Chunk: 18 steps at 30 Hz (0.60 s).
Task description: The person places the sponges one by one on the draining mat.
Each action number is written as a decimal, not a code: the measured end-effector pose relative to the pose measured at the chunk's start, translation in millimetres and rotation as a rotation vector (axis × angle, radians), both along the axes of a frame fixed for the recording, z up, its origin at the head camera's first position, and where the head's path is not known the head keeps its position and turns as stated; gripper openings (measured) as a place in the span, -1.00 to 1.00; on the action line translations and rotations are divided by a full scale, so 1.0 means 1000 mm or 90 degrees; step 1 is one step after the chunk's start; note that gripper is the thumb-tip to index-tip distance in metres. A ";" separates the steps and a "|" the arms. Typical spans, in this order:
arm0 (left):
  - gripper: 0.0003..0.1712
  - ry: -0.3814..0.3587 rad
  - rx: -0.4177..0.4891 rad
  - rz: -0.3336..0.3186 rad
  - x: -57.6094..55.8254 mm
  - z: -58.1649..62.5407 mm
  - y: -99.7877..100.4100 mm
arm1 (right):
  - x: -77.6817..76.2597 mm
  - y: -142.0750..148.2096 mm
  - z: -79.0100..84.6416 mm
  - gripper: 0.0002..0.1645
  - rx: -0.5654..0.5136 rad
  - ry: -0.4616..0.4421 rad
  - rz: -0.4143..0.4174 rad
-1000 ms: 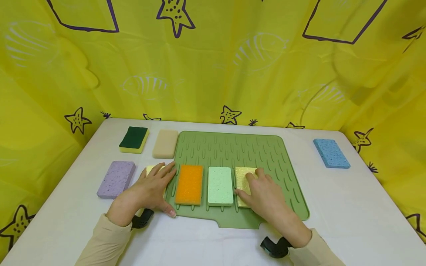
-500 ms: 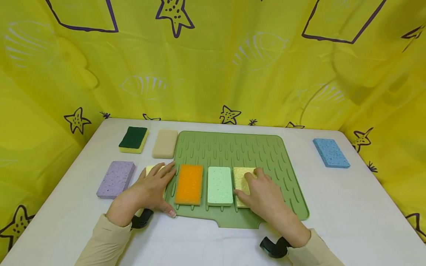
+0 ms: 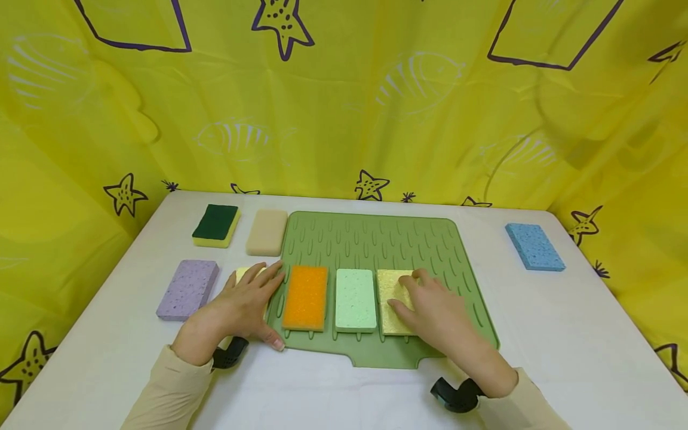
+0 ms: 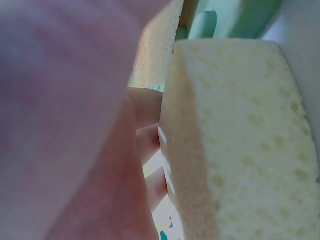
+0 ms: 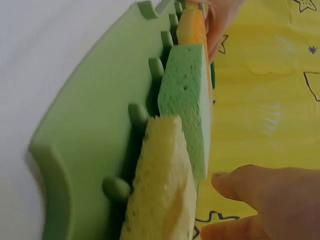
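Head view: three sponges (image 3: 356,300) on green mat (image 3: 376,242)

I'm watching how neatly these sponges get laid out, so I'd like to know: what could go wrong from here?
The right hand is right over the yellow sponge, which lies close beside the mint green sponge; a brush of the fingers might knock either out of line. The left hand covers much of the pale yellow sponge, so the person might not notice if it sat crooked.
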<state>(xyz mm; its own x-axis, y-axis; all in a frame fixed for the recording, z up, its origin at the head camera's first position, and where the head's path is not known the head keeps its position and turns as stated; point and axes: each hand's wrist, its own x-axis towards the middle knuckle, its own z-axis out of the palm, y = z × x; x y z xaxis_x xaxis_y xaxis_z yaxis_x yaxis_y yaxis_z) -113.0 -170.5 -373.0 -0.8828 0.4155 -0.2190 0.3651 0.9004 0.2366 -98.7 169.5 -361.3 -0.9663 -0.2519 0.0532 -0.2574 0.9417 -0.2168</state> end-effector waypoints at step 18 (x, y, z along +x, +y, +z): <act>0.55 0.007 0.004 -0.006 0.000 -0.002 -0.001 | -0.022 0.064 0.011 -0.48 -0.022 0.019 0.007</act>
<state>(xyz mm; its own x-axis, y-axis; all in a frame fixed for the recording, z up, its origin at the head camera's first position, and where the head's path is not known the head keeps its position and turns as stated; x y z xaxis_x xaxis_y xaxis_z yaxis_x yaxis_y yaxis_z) -113.0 -171.5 -374.6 -0.8814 0.4247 -0.2068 0.3755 0.8955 0.2387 -120.6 233.4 -349.9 -0.9613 -0.2600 0.0913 -0.2746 0.9307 -0.2417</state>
